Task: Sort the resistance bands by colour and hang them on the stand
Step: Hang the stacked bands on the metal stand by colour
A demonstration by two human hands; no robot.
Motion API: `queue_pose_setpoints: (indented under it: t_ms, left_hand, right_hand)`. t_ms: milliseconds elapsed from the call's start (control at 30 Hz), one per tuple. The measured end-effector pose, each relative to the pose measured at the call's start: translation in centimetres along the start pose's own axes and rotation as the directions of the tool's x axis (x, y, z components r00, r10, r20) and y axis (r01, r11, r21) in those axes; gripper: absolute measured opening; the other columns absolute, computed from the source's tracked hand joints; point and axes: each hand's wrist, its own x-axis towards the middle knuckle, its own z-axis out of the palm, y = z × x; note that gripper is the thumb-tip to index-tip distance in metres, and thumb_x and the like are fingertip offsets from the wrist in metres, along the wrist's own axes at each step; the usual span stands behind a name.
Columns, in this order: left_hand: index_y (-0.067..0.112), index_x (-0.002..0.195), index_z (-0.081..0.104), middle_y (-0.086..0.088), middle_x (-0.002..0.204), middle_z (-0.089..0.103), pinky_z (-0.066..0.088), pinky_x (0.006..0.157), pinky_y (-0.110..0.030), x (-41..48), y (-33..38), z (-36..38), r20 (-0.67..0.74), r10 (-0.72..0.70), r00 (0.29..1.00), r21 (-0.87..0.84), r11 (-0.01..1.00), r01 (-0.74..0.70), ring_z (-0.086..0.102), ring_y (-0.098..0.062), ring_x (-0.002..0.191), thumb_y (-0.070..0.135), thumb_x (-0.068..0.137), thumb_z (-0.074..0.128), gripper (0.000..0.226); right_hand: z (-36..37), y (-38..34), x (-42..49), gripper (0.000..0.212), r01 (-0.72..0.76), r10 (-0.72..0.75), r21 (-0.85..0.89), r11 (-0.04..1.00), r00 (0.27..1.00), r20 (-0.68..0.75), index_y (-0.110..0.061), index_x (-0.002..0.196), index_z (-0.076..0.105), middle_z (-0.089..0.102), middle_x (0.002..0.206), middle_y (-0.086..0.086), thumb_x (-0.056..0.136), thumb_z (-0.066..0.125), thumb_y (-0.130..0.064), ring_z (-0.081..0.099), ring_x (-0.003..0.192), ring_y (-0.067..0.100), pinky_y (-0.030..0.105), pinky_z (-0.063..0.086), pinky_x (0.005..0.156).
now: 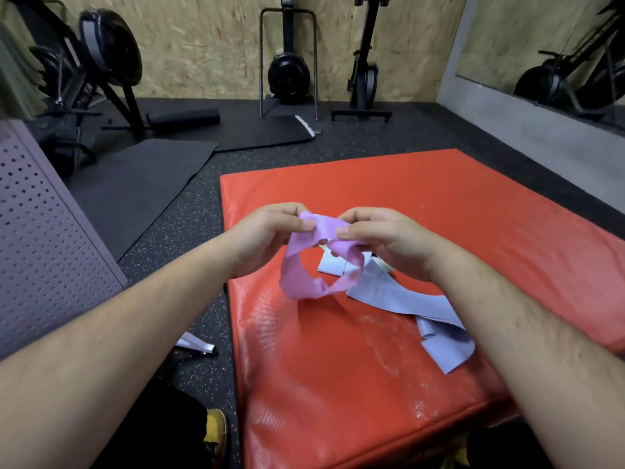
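A perforated grey panel stands at the far left on the dark floor. Next to it, over the red pad, the left hand pinches the top edge of the purple band between thumb and curled fingers. The band spans the short gap across to the right hand, which pinches the same upper edge with thumb on top. Below both grips the purple band hangs in a twisted loop, its lowest fold just above or touching the pad; I cannot tell which. Under and to the right of the right hand, the blue bands lie crumpled on the pad.
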Motion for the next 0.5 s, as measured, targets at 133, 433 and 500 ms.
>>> queue_pose_setpoints:
  t_ms: [133,433,500]
  left_hand:
    - [0.009,0.069,0.052,-0.016,0.073,0.06,0.046,0.062,-0.029,-0.4,1.1,0.0,-0.04,-0.008,0.999,-0.178,0.984,0.001,0.057,-0.025,0.07,0.007,0.081,0.052,0.012]
    - [0.012,0.073,0.051,-0.014,0.077,0.057,0.04,0.064,-0.031,-0.1,0.8,-0.5,-0.217,0.008,0.976,-0.056,0.998,-0.021,0.056,-0.026,0.077,0.015,0.061,0.056,0.013]
    - [0.013,0.087,0.055,-0.005,0.084,0.061,0.04,0.073,-0.031,0.3,0.4,-0.1,-0.297,0.111,0.948,0.137,0.988,-0.073,0.057,-0.014,0.081,0.012,0.071,0.062,0.018]
  right_hand:
    - [-0.1,-0.7,-0.5,0.029,-0.026,0.024,0.037,0.999,0.999,0.046,-0.005,0.094,0.06,0.06,0.08,0.012,0.08,0.069,-0.029,0.056,0.075,0.021,0.024,0.045,0.066]
    - [0.0,-3.1,-1.0,0.016,0.115,-0.12,0.247,0.962,0.993,0.008,-0.012,0.076,0.068,0.068,0.084,0.008,0.089,0.061,-0.019,0.068,0.083,0.023,0.027,0.053,0.08]
    - [0.0,-3.6,-0.8,0.015,0.13,-0.131,0.244,0.961,0.991,-0.014,-0.004,0.096,0.069,0.07,0.088,0.01,0.09,0.059,-0.013,0.067,0.08,0.02,0.026,0.053,0.076]
